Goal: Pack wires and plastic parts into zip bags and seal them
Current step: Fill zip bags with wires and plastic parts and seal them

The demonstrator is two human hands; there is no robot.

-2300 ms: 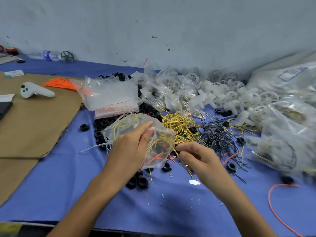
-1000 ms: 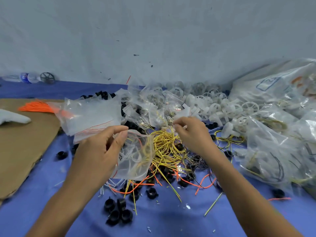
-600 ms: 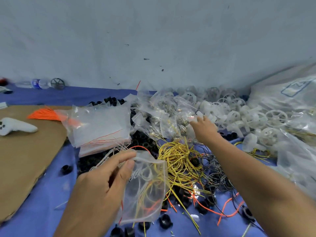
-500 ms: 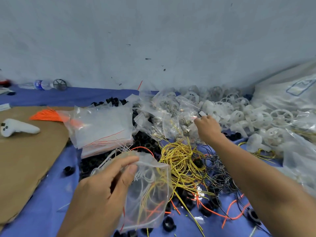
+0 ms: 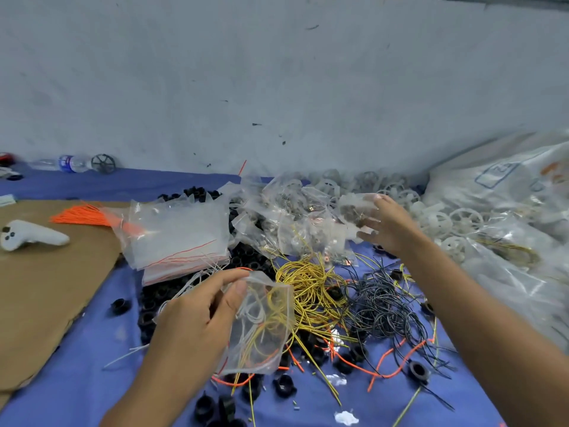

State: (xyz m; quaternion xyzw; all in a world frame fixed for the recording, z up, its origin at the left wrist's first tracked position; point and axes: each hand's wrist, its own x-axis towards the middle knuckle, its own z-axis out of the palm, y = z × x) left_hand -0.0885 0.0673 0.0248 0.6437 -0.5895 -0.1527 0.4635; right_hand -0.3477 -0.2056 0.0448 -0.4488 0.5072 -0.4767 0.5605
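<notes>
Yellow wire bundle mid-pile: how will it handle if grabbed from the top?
Probably floppy: the yellow wire bundle is thin loose loops, so it should sag and spread. Likely light for its bulk, mostly air between strands. Its edge mingles with the black wires, so it may snag and drag some along.

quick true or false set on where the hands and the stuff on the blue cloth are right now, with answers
1. The left hand pinches a zip bag that has yellow and white wires inside. True.
2. The white controller lies on the cardboard. True.
3. The right hand rests on the cardboard. False: it is on the far side of the cloth, at the heap of small clear packets.
4. The yellow wire bundle lies left of the stack of empty zip bags. False: it lies to the right of the stack.
5. A water bottle lies on its side by the wall. True.
</notes>
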